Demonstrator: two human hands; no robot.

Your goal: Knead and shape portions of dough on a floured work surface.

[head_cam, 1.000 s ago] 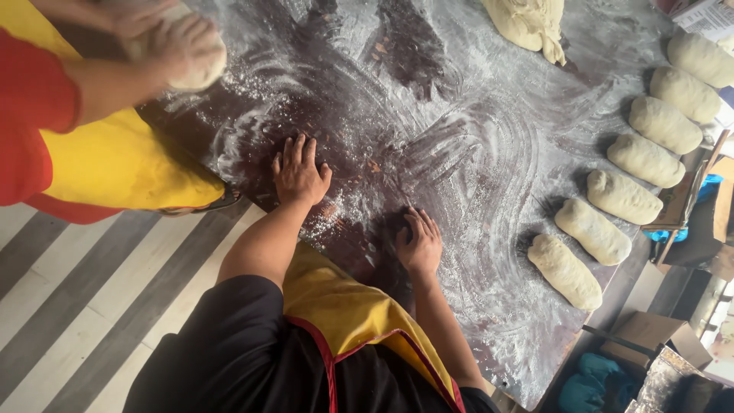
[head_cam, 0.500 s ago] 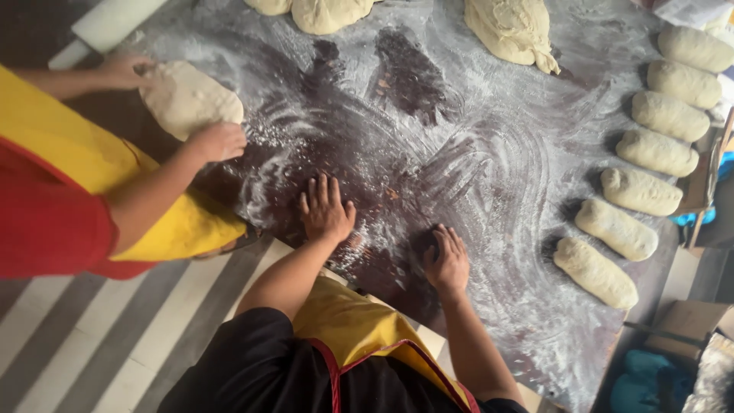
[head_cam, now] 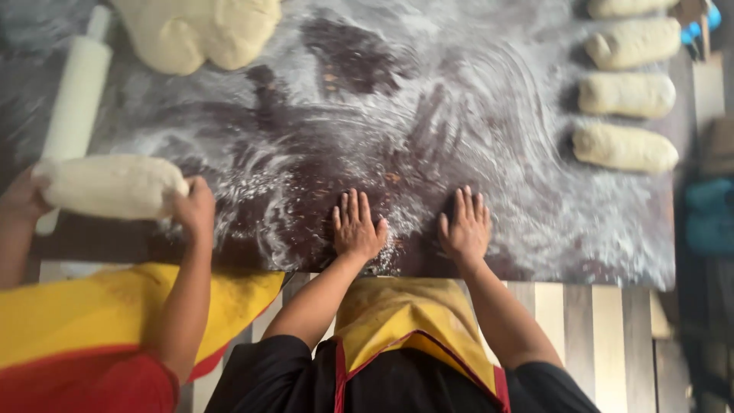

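Both hands lie flat and open on the floured desk, at its near edge: left hand and right hand side by side, fingers spread, neither grip closed on anything. A small heap of loose flour sits between them, touching the left hand.

Farther along the desk, off the right hand's side, three shaped dough logs lie in a row, with part of a fourth above. A large unshaped dough mass rests at the desk's far edge, so portioning appears incomplete.

At the desk's left end, a co-worker's hand holds a rolled dough piece, beside a white rolling pin.
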